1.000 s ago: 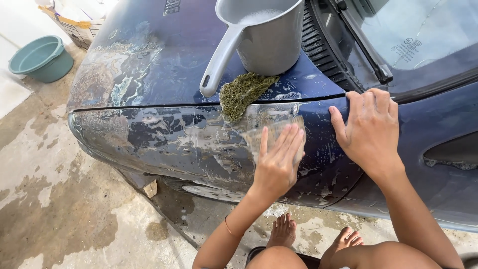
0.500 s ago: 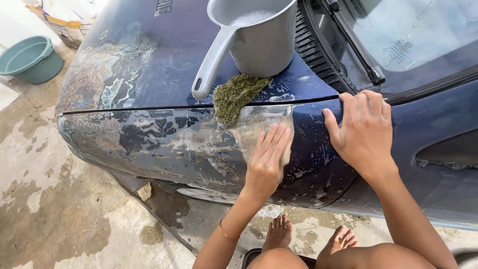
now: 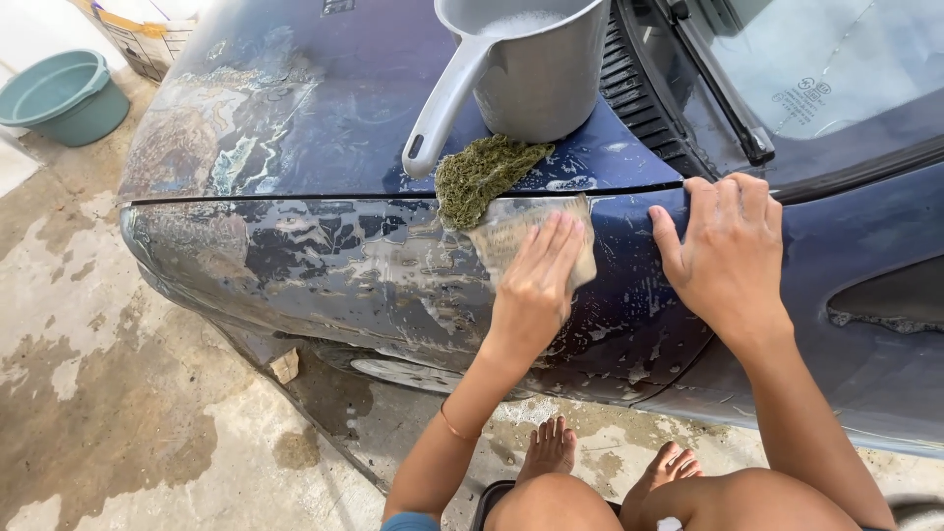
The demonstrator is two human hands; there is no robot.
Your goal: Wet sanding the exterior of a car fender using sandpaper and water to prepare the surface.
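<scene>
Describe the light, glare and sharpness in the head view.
Head view: soft, even daylight; pale sheen on the wet fender and windshield; left hand on the sanding sheet and right hand are sharp; straight lines bow slightly towards the edges.

The left hand (image 3: 536, 285) has moved up the wet fender (image 3: 324, 265), pressing the sheet of sandpaper (image 3: 511, 231) closer to the hood seam, just below the green scouring pad (image 3: 482, 177). The sandpaper now shows mostly above the fingers.

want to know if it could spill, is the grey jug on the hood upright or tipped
Upright. The grey jug stands on its base on the dark blue hood, rim up with suds inside, handle slanting down toward the green scrub pad.
</scene>
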